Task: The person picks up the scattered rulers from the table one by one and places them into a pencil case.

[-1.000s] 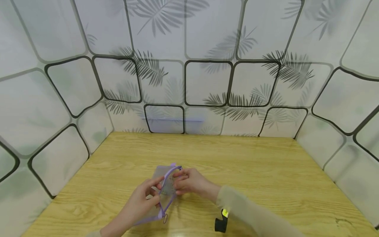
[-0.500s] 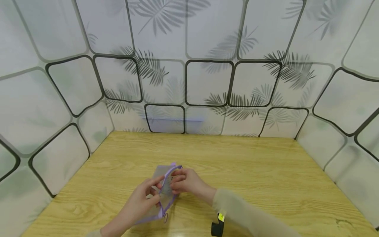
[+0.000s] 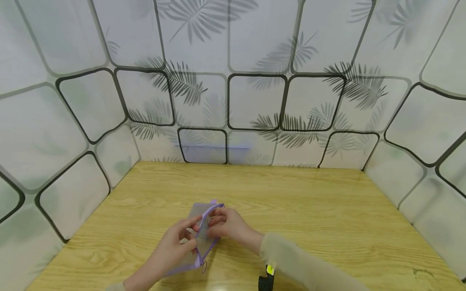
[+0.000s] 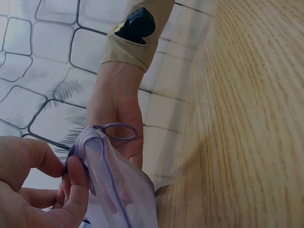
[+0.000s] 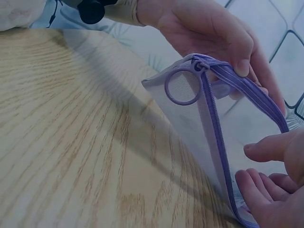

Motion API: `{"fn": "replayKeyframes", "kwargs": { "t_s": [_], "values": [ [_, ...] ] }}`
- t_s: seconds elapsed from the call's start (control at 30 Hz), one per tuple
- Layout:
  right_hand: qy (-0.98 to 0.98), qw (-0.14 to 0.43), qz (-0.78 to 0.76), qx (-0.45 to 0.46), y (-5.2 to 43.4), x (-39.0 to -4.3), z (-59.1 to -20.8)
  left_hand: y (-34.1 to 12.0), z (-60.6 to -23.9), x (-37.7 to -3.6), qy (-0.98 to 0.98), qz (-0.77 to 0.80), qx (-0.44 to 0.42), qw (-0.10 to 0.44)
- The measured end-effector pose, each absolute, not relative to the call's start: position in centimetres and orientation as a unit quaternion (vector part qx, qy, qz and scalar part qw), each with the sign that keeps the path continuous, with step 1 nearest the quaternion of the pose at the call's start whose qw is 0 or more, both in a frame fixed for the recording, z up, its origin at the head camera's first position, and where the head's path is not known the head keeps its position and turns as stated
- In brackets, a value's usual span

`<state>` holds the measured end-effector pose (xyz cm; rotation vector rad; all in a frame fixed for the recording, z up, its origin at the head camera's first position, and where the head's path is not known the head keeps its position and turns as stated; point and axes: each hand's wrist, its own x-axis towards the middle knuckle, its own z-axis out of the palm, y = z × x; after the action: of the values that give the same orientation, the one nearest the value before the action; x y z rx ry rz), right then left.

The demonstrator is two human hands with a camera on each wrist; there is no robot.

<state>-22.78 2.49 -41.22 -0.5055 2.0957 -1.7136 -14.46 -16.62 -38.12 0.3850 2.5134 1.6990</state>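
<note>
2 hands hold a translucent mesh zip pouch with purple trim open over the light wooden desk.
Left hand pinches the near edge by the purple ring pull; right hand has its fingers curled at the opened zip mouth.

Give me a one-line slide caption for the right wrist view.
Left hand pinches the purple-zippered mesh pouch beside its ring pull, above a wooden table.
</note>
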Motion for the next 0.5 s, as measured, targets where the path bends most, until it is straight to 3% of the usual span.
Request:
{"fn": "replayKeyframes", "kwargs": {
  "t_s": [0.5],
  "values": [
    [0.745,0.188,-0.612,-0.189,3.28,-22.77,-41.35,-16.54,-37.95,-14.44,0.822,0.554,0.124,0.035]
  ]
}}
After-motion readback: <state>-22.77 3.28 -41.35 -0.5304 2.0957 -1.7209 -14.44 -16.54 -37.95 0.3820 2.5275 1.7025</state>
